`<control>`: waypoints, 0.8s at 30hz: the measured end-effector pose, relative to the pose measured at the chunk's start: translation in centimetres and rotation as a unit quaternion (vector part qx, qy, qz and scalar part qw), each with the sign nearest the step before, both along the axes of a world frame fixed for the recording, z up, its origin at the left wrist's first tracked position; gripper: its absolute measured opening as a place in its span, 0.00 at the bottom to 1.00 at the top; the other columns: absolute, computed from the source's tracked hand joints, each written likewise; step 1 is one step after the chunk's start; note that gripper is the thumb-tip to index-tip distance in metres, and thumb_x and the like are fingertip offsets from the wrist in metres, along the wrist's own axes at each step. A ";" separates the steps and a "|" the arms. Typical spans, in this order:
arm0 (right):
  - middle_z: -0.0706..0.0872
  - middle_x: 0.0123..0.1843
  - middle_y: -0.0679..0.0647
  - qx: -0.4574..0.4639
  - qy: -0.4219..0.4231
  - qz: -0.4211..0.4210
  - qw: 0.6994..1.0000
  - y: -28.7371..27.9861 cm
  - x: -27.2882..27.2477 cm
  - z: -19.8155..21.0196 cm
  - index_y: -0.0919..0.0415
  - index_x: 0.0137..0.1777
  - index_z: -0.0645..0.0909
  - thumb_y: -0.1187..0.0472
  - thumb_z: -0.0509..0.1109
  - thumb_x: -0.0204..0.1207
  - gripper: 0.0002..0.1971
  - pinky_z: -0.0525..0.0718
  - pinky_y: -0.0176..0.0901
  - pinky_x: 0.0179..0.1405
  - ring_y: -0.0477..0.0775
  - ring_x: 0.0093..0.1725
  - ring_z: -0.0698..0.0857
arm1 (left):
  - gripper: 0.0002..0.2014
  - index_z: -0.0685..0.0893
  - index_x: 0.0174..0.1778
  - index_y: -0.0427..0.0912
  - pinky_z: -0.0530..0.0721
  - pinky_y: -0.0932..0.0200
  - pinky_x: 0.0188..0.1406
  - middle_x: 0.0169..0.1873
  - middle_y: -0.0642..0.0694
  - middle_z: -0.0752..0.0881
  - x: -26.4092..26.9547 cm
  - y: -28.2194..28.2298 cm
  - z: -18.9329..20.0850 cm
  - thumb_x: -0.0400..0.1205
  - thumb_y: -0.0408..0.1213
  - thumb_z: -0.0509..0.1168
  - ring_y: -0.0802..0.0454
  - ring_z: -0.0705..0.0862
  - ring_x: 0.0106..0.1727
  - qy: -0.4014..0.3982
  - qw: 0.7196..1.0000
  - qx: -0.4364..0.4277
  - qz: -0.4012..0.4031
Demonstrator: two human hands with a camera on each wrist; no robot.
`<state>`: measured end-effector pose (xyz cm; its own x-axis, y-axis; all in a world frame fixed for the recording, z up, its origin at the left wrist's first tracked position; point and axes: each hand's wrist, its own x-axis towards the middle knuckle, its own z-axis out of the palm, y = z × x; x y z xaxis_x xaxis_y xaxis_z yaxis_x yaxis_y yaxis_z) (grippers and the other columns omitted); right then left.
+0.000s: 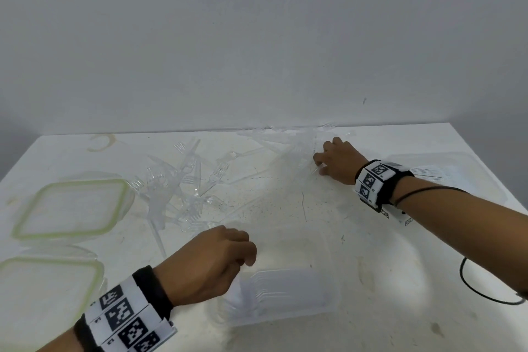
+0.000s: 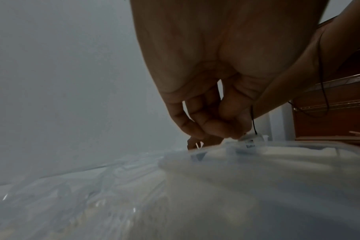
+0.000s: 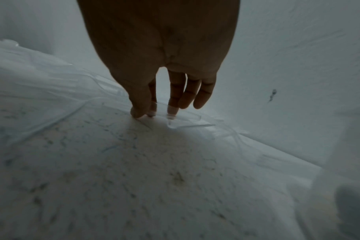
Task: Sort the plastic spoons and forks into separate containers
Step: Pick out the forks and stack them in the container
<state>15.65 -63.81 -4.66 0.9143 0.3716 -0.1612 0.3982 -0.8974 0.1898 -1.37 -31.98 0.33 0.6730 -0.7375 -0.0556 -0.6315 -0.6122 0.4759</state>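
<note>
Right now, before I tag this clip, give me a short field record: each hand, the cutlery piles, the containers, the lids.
left hand: fingers curled, at the near clear container, over its stacked forks; grip unclear
right hand: fingers down on loose clear cutlery at the far pile
fork heap: tangled, centre-left on the white table
second container: far right, behind the right forearm
green-rimmed lids: two, at the left edge

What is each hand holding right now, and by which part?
Left hand holds stacked forks by one end; right hand touches loose cutlery, grip unclear.
</note>
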 end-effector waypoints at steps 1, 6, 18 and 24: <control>0.79 0.58 0.57 0.004 -0.005 0.015 1.000 0.3 -0.1 0.0 0.54 0.60 0.80 0.52 0.62 0.83 0.12 0.73 0.48 0.53 0.59 0.59 0.73 | 0.18 0.83 0.44 0.50 0.78 0.63 0.42 0.38 0.58 0.81 0.4 0.1 0.6 0.73 0.36 0.48 0.58 0.78 0.38 -0.004 1.000 -0.005 0.000; 0.84 0.51 0.53 0.065 0.019 0.035 0.997 0.7 -0.4 0.2 0.55 0.53 0.82 0.50 0.65 0.82 0.10 0.70 0.45 0.48 0.54 0.52 0.72 | 0.18 0.85 0.45 0.49 0.80 0.65 0.41 0.39 0.61 0.82 3.5 0.3 3.2 0.74 0.38 0.48 0.62 0.81 0.39 -0.009 0.999 -0.033 0.008; 0.83 0.30 0.52 0.445 0.040 -0.136 0.884 -0.4 -1.9 5.7 0.64 0.46 0.82 0.70 0.61 0.79 0.08 0.78 0.37 0.29 0.39 0.24 0.79 | 0.16 0.82 0.62 0.45 0.78 0.54 0.61 0.57 0.49 0.84 12.1 -7.2 3.6 0.82 0.29 0.57 0.52 0.79 0.60 -0.030 0.986 0.151 -0.070; 0.85 0.42 0.54 0.417 0.058 -0.295 0.858 -4.5 -4.4 6.1 0.66 0.51 0.76 0.68 0.58 0.79 0.06 0.71 0.38 0.31 0.46 0.34 0.75 | 0.18 0.76 0.72 0.46 0.74 0.51 0.70 0.68 0.49 0.78 14.6 -14.6 0.7 0.85 0.35 0.58 0.49 0.74 0.70 -0.040 0.966 0.197 -0.163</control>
<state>11.24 -68.36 1.48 0.9787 -0.1188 -0.1672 -0.1985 -0.7540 -0.6261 13.27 -46.58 0.99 0.4228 -0.8434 -0.3316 -0.8464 -0.4983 0.1880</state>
